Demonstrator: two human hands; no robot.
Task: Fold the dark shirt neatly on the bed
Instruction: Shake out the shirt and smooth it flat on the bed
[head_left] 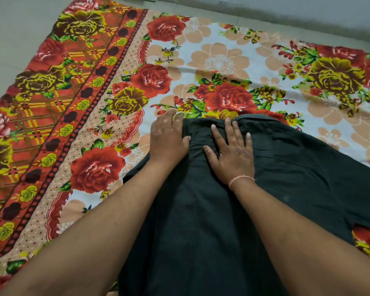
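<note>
Dark green cotton shirt [222,221] lies flat on the floral-printed bedsheet [222,60], occupying the near centre and spreading right. Left hand [167,142] rests at the shirt's far left edge, partly on the sheet. Right hand [231,152] lies flat on the shirt, just beside the left. Thin pink thread band [239,180] sits round the right wrist. Sheet extends left, right and beyond
</note>
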